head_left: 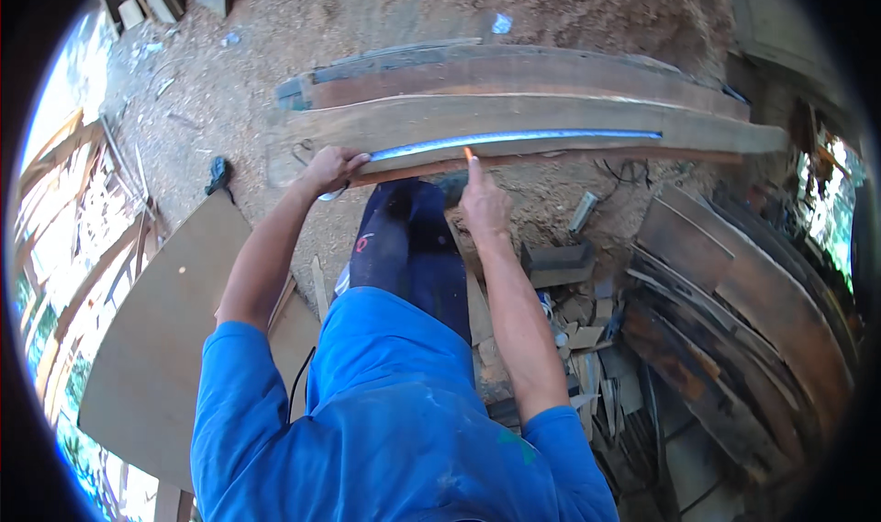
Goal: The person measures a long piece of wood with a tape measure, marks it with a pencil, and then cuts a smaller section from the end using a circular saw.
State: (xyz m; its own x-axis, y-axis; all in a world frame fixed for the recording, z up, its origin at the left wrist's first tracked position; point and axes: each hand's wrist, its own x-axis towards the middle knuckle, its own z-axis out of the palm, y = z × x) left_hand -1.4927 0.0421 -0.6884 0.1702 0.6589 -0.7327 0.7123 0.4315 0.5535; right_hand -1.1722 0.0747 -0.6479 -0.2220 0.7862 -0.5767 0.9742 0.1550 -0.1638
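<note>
A long wooden board lies crosswise ahead of me. Along its near part stretches a pale metal measuring tape, which looks bluish in the light. At the tape's left end my left hand is closed on it, with a whitish rounded part showing just below the fingers. My right hand grips a short orange pencil. Its tip is at the board's near edge, close beside the tape's middle; I cannot tell whether it touches the wood.
Behind the board lie more planks. To my left stands a large plywood sheet. At the right are stacked boards, near a grey block and wood scraps. A dark crumpled thing rests on the dirt floor.
</note>
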